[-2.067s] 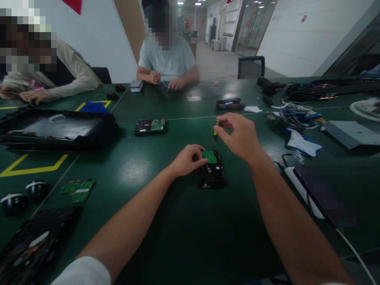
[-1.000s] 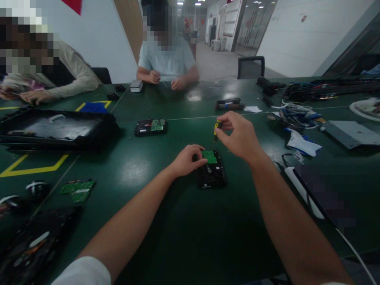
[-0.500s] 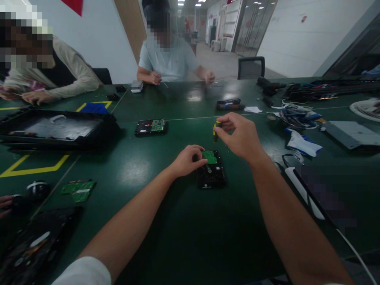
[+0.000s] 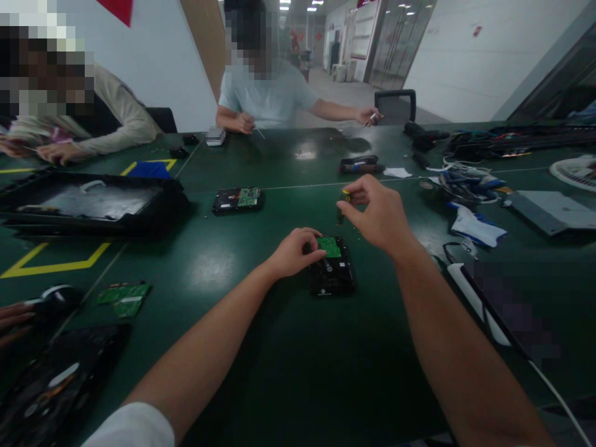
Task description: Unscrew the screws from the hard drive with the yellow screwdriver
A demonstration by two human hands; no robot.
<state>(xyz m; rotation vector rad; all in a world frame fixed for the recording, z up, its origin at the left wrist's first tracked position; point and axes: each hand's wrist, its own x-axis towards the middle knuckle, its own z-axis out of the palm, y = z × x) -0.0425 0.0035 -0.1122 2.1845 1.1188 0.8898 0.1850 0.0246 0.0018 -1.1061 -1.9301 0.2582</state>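
A black hard drive [image 4: 331,277] with a green circuit board on its far part lies on the table in front of me. My left hand [image 4: 298,251] is closed on its left side, thumb over the top and fingers curled at the far edge. Pinched between the thumb and fingers of my right hand [image 4: 372,208] is a small screwdriver [image 4: 345,197] with a yellow and dark handle. It stands roughly upright just beyond the drive's far edge; whether its tip touches anything, I cannot tell.
Another hard drive [image 4: 236,200] lies beyond my left hand. A black tray [image 4: 153,211], a green circuit board [image 4: 125,298] and a dark opened device [image 4: 60,379] are at left. Cables [image 4: 470,180], a grey metal box [image 4: 552,211] and a white-edged device [image 4: 479,304] lie at right. Two people sit opposite.
My right hand has turned the screwdriver slightly, showing less yellow; my left hand has stayed put. The person opposite has reached out to the right. A hand at far left has shifted right.
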